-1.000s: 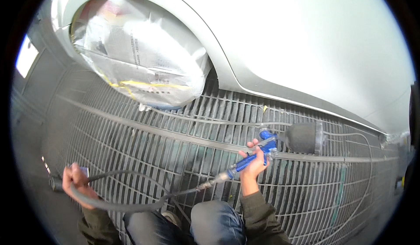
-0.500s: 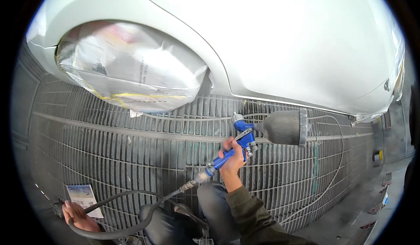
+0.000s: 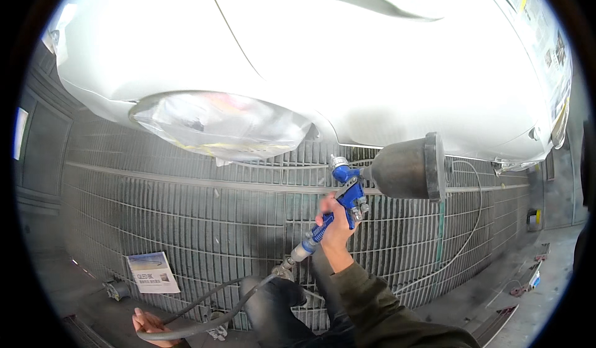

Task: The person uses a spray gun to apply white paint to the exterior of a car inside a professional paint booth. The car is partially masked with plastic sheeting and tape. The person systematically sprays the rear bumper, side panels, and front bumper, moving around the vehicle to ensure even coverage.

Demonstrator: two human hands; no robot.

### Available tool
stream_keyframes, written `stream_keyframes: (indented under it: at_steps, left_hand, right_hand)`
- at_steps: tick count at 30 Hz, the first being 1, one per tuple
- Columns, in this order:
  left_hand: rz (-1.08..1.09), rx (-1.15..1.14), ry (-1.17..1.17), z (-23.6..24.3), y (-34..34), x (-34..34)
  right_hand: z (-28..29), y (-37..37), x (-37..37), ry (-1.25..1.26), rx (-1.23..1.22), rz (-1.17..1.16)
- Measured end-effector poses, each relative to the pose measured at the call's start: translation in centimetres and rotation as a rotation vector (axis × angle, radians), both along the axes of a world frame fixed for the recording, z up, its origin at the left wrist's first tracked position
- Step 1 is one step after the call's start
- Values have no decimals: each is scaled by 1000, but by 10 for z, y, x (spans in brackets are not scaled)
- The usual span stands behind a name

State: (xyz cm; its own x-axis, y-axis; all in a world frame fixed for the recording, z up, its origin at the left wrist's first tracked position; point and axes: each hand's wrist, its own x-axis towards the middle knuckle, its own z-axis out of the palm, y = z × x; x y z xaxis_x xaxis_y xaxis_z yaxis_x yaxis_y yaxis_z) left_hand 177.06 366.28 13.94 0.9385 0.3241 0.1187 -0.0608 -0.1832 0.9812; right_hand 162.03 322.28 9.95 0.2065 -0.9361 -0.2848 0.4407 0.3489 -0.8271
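Note:
My right hand [image 3: 332,224] is closed on the blue handle of a spray gun [image 3: 347,196], which points away from me toward the white car body [image 3: 397,68]. A dark grey cup [image 3: 406,168] sits sideways on the gun's right. A grey air hose [image 3: 214,314] runs from a fitting at the handle's lower end down to the lower left, where my left hand [image 3: 149,324] has its fingers curled round it, low at the picture's edge. The car's wheel [image 3: 217,124] is covered with paper and yellow tape, and more paper masking [image 3: 546,50] shows at the right end.
Beneath me is a metal floor grating [image 3: 205,217] with hoses lying across it. A printed paper sheet [image 3: 152,276] lies at the lower left, a small yellow-and-dark can [image 3: 534,221] stands at the far right, and a grey booth wall [image 3: 46,149] runs along the left. My knees show below.
My view has risen, showing more of the car's upper body. The gun has shifted left and up in the picture, while my left hand has moved down and right with the hose.

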Motion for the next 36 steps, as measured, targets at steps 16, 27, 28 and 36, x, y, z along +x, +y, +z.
stream_keyframes:
  at_steps: [16, 27, 28, 36]
  left_hand:
    - [144, -318, -39, -10, 19, 18]
    - [-257, -14, -24, -54, -112, -66]
    - [-351, -1, 6, -60, -128, -75]
    - [-1226, 1248, -149, -25, -328, -260]
  right_hand:
    - [170, 7, 45, -321, -151, 564]
    - [93, -97, -286, -59, 45, 119]
    - [71, -107, -329, 3, 35, 63]
    - [-76, -276, -624, -35, 172, -387]
